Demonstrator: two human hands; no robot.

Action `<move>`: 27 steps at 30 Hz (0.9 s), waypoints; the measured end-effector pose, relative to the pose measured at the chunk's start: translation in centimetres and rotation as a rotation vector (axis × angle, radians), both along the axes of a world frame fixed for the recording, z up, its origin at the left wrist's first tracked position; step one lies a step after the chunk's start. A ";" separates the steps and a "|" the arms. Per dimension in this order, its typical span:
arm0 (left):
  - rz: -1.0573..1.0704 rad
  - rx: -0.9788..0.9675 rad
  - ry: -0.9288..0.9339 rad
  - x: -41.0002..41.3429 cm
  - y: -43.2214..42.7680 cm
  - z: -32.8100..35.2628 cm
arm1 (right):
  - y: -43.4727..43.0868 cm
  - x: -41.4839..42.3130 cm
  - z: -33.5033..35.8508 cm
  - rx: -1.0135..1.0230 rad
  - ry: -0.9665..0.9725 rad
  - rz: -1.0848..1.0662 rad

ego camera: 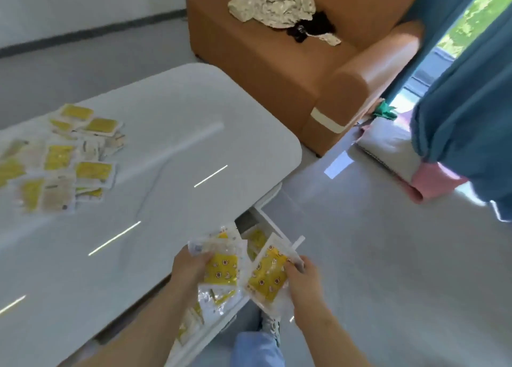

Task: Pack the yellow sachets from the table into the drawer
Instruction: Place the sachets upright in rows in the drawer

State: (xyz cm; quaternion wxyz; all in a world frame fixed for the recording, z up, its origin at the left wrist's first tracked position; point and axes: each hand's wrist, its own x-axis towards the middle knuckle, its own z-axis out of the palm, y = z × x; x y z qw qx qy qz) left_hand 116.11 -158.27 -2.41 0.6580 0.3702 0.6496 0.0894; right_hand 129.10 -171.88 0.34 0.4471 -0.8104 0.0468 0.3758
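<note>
1. The left hand (191, 267) is curled round a bunch (221, 267) of yellow sachets, thumb on top. It holds them just past the near edge of the tabletop (166, 144).
2. The right hand (304, 280) pinches one sachet (267, 275) by its right edge. This sachet is tilted, and its left corner overlaps or touches the bunch.
3. Both hands hang over the drawer (273, 224), which stands pulled out from under the tabletop on the near side.
4. Packed sachets (256, 242) lie inside the drawer. Some show beyond the hands and more below the left wrist, loosely overlapped.
5. A pile (63, 156) of sachets lies on the tabletop at far left, well apart from the hands. They are spread and overlapping, some yellow side up and some pale side up.
6. The tabletop is white and glossy, with a rounded far corner and bright streaks of reflected light.
7. An orange sofa (277, 61) stands beyond the tabletop, with a crumpled patterned cloth (274, 3) and something dark on its seat.
8. A blue curtain (465, 89) hangs at right, with pink and pale fabric heaped on the floor below it.
9. A leg (257, 350) in light blue cloth shows below the hands, beside the drawer.
</note>
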 end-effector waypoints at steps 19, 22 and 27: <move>0.689 -0.408 0.025 4.6 -1.1 -20.6 | 14.8 13.6 -25.2 -0.366 -0.225 1.318; 0.734 -0.374 -0.042 5.1 -0.8 -22.9 | 15.3 13.7 -28.7 -0.403 -0.263 1.432; 0.742 -0.393 -0.048 5.1 -0.1 -25.3 | 14.2 13.4 -31.3 -0.599 -0.515 1.635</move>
